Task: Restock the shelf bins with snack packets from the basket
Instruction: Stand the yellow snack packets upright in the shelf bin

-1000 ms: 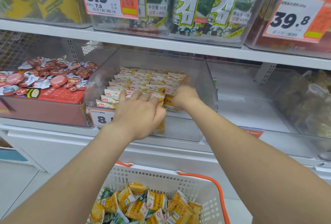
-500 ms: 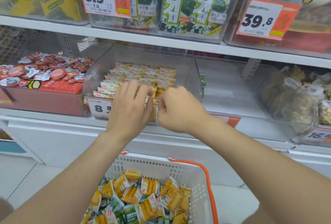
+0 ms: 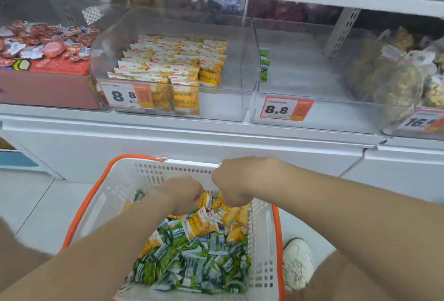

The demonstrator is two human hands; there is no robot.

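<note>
Both hands, left hand (image 3: 179, 193) and right hand (image 3: 236, 184), are curling, seemingly closing on yellow packets (image 3: 217, 214) in the basket (image 3: 264, 240) at lower centre, gathering stock for the bin (image 3: 235, 65).

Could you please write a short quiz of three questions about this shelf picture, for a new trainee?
1. True or false: both hands are inside the basket.
2. Which bin is almost empty? A) the bin with yellow packets B) the bin right of it, with a few green packets C) the red box
3. Fill in: the basket's rim is ____ in colour.

Key
1. True: the left hand and the right hand reach among the yellow packets at the far end.
2. B
3. orange
</note>
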